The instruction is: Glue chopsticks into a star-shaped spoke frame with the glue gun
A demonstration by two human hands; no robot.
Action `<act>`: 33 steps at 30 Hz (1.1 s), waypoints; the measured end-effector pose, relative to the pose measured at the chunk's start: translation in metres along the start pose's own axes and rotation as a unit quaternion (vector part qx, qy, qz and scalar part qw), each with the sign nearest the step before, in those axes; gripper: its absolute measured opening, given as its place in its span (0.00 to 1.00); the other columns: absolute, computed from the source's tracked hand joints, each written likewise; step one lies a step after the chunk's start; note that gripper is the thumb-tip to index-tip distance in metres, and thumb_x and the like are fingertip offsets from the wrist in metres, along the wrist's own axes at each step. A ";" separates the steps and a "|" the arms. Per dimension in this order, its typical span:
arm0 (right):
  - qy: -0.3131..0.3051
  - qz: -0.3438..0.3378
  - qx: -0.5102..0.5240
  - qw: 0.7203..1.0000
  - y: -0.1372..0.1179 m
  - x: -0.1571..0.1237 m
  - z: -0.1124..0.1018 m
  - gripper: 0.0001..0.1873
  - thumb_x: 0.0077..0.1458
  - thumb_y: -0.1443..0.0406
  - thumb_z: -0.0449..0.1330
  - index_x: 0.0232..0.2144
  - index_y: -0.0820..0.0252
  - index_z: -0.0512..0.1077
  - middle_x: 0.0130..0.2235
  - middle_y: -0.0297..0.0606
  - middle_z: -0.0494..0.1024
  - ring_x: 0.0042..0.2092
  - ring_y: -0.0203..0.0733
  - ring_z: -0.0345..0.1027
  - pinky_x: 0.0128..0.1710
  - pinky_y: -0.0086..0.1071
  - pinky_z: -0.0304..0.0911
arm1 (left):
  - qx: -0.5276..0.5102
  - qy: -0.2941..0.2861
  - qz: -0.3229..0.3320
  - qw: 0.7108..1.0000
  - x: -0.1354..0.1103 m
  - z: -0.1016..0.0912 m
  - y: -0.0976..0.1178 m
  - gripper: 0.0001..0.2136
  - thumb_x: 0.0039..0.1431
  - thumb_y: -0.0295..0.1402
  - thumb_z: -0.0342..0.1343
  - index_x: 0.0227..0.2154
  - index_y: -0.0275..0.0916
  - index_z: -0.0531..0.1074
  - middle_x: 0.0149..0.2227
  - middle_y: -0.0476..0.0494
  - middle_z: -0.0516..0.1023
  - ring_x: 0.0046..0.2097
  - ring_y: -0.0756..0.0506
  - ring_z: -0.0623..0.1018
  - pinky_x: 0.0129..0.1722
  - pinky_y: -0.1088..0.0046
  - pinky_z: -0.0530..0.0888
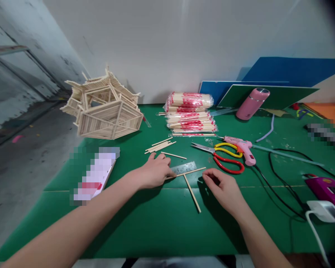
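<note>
My left hand (156,171) bears down on a metal ruler (185,167) and on the left part of a thin wooden stick (194,171) lying along it. A second wooden stick (192,194) meets that one near its middle, forming a T on the green table. My right hand (222,188) is by the long stick's right end, thumb and forefinger drawn together; whether anything is between them is hidden. Beyond my left hand lie several loose sticks (162,146) and a single stick (173,155).
A stick-built model (111,119) stands back left, above a phone (97,175). Behind are wrapped stick bundles (191,121). To the right lie scissors (229,163), a pink glue gun (241,147) with its cable, a pink bottle (252,104) and a purple box (325,190).
</note>
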State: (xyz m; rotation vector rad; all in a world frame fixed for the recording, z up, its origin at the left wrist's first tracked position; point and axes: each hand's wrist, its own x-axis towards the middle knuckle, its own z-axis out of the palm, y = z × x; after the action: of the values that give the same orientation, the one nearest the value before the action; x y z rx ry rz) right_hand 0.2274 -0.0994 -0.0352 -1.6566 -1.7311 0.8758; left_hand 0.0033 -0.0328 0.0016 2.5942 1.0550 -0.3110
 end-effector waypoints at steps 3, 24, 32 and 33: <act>-0.003 0.001 -0.005 1.000 0.004 -0.005 0.003 0.09 0.52 0.60 0.50 0.29 0.57 0.68 0.25 0.32 0.71 0.26 0.36 0.62 0.25 0.27 0.57 | 0.031 -0.037 0.017 0.999 0.004 -0.008 0.000 0.15 0.54 0.30 0.45 0.38 0.56 0.70 0.31 0.44 0.67 0.39 0.42 0.62 0.41 0.55 0.53; 0.010 -0.040 -0.230 0.972 -0.017 -0.009 0.032 0.09 0.51 0.61 0.50 0.22 0.57 0.66 0.23 0.31 0.71 0.25 0.35 0.63 0.22 0.27 0.46 | 0.106 0.065 0.036 0.992 0.011 -0.002 0.018 0.09 0.51 0.29 0.48 0.24 0.43 0.74 0.32 0.44 0.69 0.40 0.43 0.63 0.45 0.52 0.51; 0.026 -0.039 -0.305 0.951 -0.023 -0.004 0.047 0.09 0.50 0.62 0.51 0.21 0.57 0.66 0.23 0.32 0.73 0.24 0.36 0.64 0.21 0.29 0.41 | 0.097 0.146 -0.021 0.984 0.013 0.020 0.030 0.08 0.49 0.28 0.48 0.21 0.38 0.71 0.31 0.43 0.68 0.40 0.43 0.62 0.46 0.56 0.53; 0.027 -0.043 -0.304 0.951 -0.022 -0.004 0.048 0.09 0.50 0.62 0.51 0.21 0.57 0.66 0.22 0.32 0.72 0.24 0.36 0.64 0.21 0.29 0.41 | 0.091 0.150 -0.040 0.984 0.013 0.021 0.032 0.08 0.50 0.29 0.47 0.21 0.37 0.71 0.30 0.43 0.68 0.40 0.43 0.63 0.44 0.57 0.55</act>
State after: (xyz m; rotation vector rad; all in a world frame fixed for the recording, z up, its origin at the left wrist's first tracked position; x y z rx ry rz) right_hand 0.1767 -0.1072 -0.0471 -1.9305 -2.1515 0.2506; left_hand 0.0335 -0.0538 -0.0156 2.8295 1.2869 -0.0331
